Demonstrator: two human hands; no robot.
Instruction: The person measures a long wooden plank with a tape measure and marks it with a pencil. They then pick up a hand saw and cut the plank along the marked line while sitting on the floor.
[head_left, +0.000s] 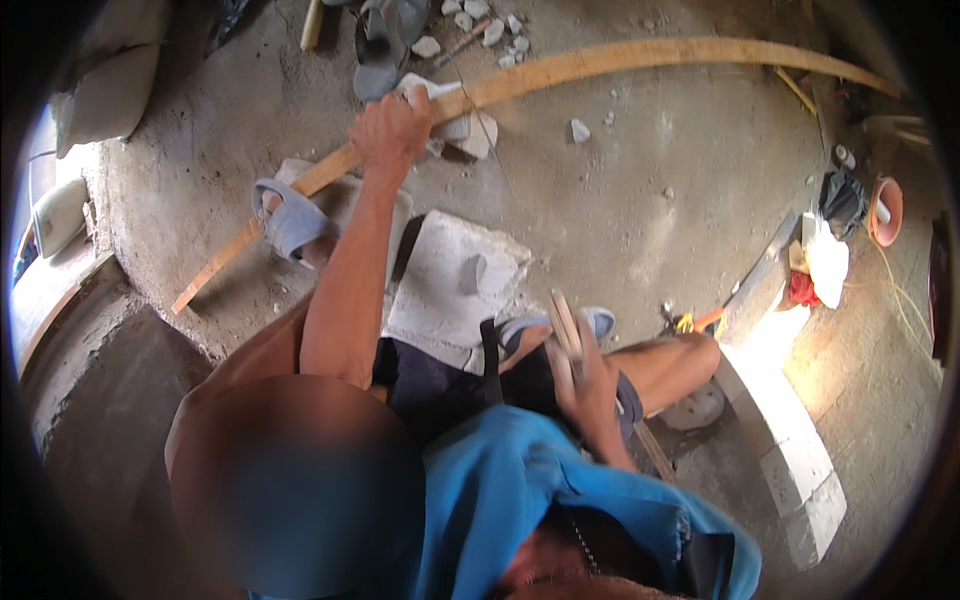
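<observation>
My left hand (pixel 388 135) is closed over a long wooden plank (pixel 600 62) that runs from the lower left to the far right. A foot in a grey-blue sandal (pixel 292 222) presses on the plank, left of that hand. My right hand (pixel 588 385), blurred, is wrapped round the wooden handle of what appears to be a handsaw (pixel 562 322). Its blade looks like a thin dark line, seen edge-on, crossing the plank just right of my left hand. White block pieces (pixel 478 138) lie beneath the plank there.
A large white block (pixel 440 300) lies between the feet. Stone chips (pixel 490 32) and a loose slipper (pixel 376 60) are at the back. To the right are a black bag (pixel 843 203), an orange container (pixel 885 212), a metal blade (pixel 765 258) and a row of pale blocks (pixel 795 450).
</observation>
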